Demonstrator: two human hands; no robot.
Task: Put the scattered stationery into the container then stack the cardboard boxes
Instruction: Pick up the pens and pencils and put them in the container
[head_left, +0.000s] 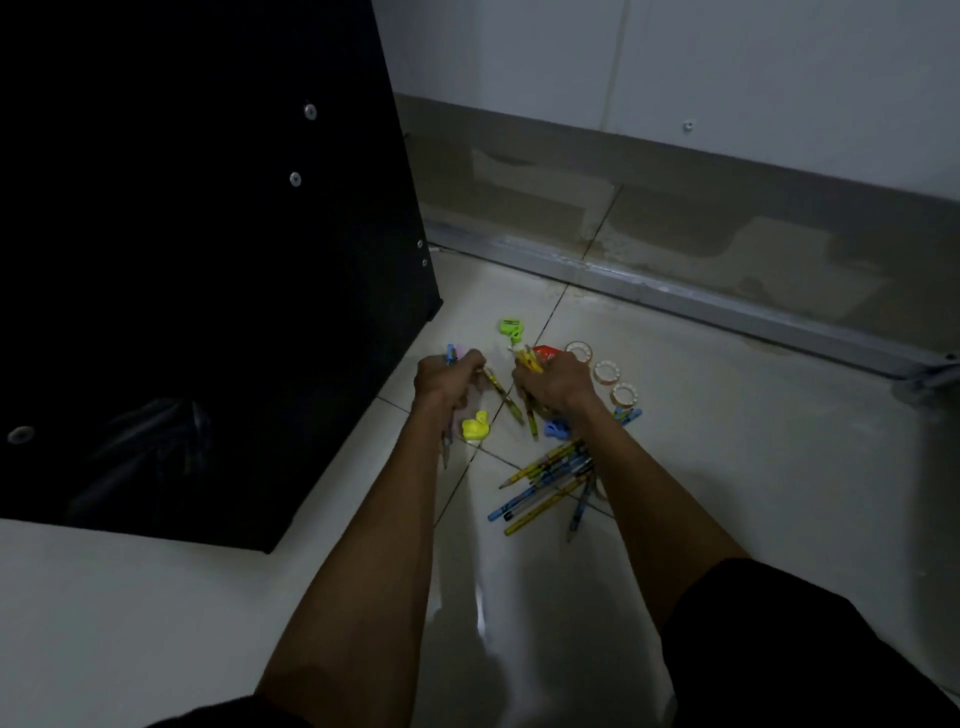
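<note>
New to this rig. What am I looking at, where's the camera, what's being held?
There is no robot here. A person works with bare hands, and the single picture comes from a camera worn on their head, looking down at a tiled floor. The left hand grips blue-topped pencils, and the right hand grips yellow pencils. On the floor lie a pencil pile, three tape rolls, a small green item and a yellow item. A big black unit stands at left.

No text, label or number is legible anywhere; the stationery's printing is too blurred.
</note>
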